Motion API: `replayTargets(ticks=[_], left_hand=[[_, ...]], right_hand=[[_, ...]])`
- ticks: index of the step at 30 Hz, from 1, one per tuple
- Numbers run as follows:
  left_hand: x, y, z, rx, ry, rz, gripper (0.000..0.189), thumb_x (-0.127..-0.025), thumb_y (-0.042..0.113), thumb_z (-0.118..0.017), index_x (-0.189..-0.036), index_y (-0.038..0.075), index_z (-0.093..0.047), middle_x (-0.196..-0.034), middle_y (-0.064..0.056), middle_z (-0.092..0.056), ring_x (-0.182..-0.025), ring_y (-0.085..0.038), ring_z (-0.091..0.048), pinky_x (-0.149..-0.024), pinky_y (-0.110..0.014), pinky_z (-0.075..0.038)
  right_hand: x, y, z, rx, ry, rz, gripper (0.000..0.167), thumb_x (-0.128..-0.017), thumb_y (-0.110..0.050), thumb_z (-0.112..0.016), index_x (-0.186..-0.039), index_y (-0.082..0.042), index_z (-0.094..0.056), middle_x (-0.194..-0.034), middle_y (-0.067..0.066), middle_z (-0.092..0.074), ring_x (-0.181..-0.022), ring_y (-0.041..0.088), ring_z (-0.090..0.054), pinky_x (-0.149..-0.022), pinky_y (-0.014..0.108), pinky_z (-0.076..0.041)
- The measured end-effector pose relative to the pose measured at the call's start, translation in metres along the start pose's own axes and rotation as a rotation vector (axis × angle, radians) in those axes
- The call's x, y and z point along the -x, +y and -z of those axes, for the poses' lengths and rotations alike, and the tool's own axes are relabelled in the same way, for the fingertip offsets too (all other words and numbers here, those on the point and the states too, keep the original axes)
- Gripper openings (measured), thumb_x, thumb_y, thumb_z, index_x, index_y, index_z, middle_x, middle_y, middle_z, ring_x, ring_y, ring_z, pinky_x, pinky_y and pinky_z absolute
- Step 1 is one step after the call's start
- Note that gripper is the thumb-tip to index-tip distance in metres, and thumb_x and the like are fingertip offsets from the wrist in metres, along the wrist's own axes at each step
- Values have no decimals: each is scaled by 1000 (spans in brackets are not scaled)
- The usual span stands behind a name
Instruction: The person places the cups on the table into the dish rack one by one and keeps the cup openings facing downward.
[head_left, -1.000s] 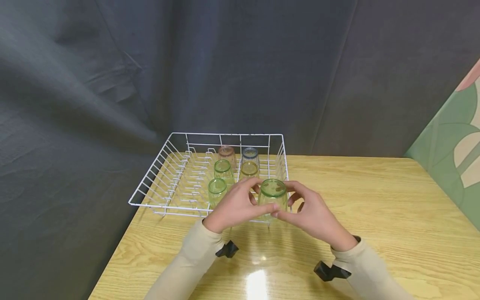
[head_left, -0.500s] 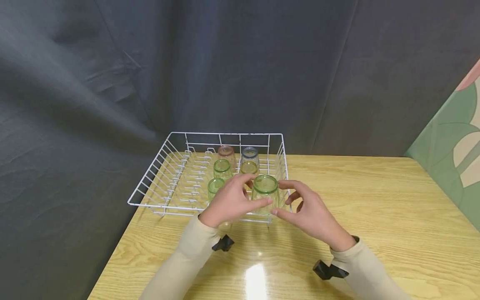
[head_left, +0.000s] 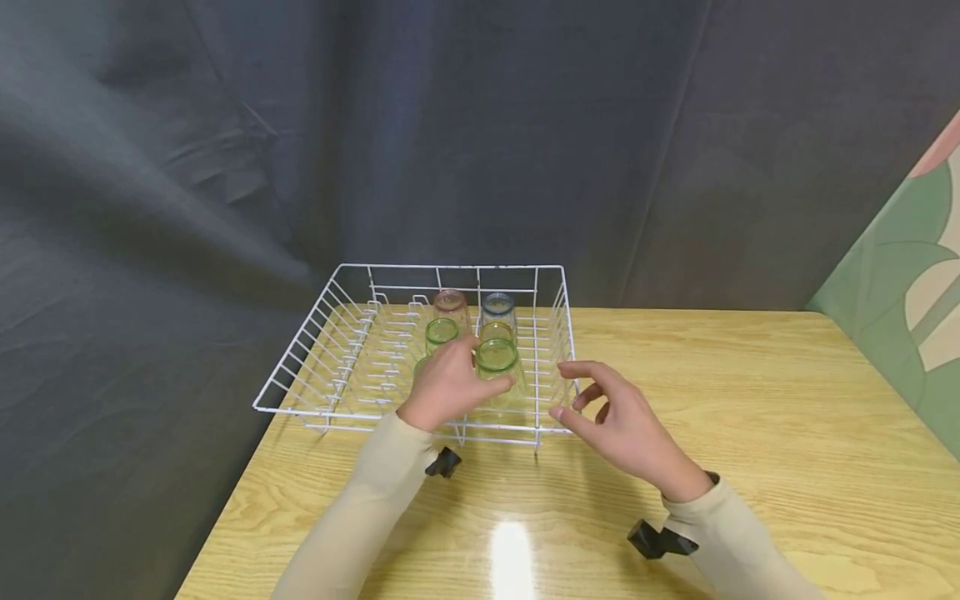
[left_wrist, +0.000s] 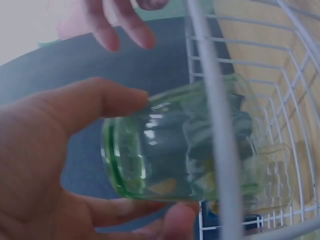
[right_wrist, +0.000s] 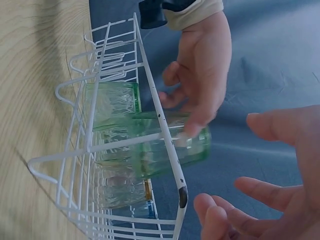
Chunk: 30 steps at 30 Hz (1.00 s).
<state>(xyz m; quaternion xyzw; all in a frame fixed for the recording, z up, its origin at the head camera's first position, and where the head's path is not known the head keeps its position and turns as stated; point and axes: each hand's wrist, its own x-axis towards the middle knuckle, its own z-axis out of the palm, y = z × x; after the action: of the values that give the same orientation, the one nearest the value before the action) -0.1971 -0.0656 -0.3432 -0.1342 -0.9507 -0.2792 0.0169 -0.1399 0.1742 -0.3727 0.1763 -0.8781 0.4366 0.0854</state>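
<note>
My left hand (head_left: 447,385) grips a green-tinted glass tumbler (head_left: 498,357), thumb on the near side and fingers on the far side. The tumbler is upside down, base up, partly down inside the white wire dish rack (head_left: 296,411) near its front rail. In the left wrist view the tumbler (left_wrist: 165,145) leans slightly behind the rack's rail. My right hand (head_left: 630,425) holds nothing; its thumb and fingers are spread apart beside the rack's front right corner. A second green tumbler is mostly hidden behind my left hand.
More upturned tumblers stand in the rack: pink (head_left: 450,302) and blue (head_left: 498,306) at the back, green (head_left: 442,332) and yellow (head_left: 496,332) before them. Rows of wire prongs (head_left: 386,375) fill the rack's left side. A dark curtain (head_left: 480,150) hangs behind the wooden table (head_left: 720,392).
My left hand has carried the green tumbler leftward and away from me, over the front rail into the rack. My right hand has let go of it and stays about where it was.
</note>
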Motion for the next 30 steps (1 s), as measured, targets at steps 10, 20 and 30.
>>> replayTargets(ticks=[10,20,30], left_hand=[[-7,-4,-15,-113,-108,108,44,-72,44,-84,-88,9,-62,-72,-1,-60,-60,-18,-56,-55,-34,-46],[-8,-6,-26,-98,-153,126,43,-72,41,-88,-77,10,-58,-70,-1,-57,-57,-17,-52,-52,-32,-45],[-9,-7,-30,-131,-159,141,47,-72,43,-88,-88,7,-62,-75,-2,-60,-62,-18,-56,-55,-34,-46]], right_hand=[[2,0,2,-12,-6,7,47,-91,-23,-75,-134,-16,-58,-131,4,-61,-84,11,-62,-62,26,-50],[2,1,4,-13,-11,7,47,-92,-26,-74,-134,-15,-57,-131,4,-61,-83,10,-62,-63,26,-50],[4,2,3,-16,-17,8,47,-92,-25,-74,-134,-15,-57,-130,5,-62,-83,10,-62,-61,26,-50]])
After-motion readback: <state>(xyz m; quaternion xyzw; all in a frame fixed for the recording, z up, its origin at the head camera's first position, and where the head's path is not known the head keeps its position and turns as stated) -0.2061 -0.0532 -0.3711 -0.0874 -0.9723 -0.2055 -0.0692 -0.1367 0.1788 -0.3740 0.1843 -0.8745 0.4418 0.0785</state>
